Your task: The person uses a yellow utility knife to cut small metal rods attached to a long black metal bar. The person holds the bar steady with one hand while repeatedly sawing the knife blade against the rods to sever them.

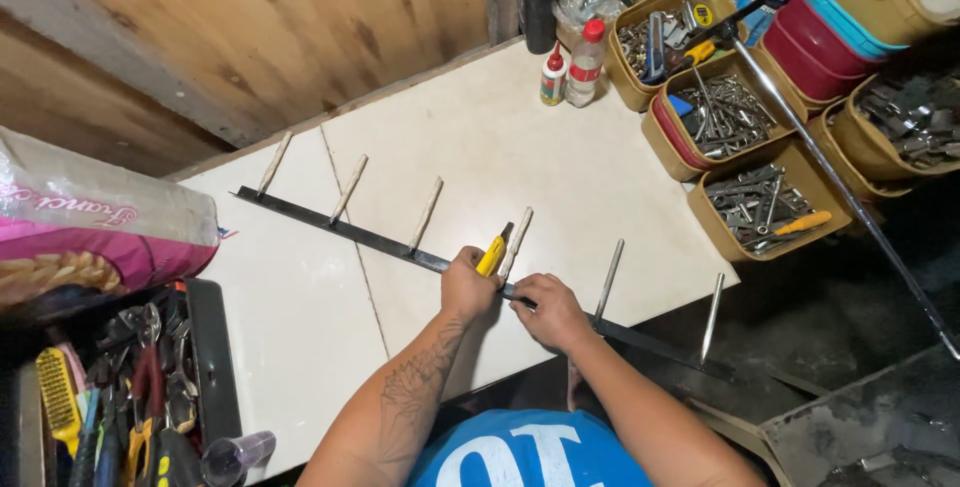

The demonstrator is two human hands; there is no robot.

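My left hand (pixel 468 285) grips a yellow utility knife (pixel 493 253) against the black metal bar (pixel 380 240); my right fingers (pixel 528 299) pinch that bar just beside it.

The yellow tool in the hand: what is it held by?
The left hand grips the yellow utility knife by its handle's lower end. The right hand presses on the long dark metal bar with pegs.

1. The lower body of the yellow utility knife (pixel 492 254) is hidden inside the left hand (pixel 468 285).
2. The black metal strip (pixel 380 240) is covered where the right hand (pixel 549 312) lies on it.
3. At nine o'clock, the pink bag (pixel 95 222) is cut off by the edge.
4. At two o'clock, the small parts in the tan bins (pixel 760 209) cannot be told apart.
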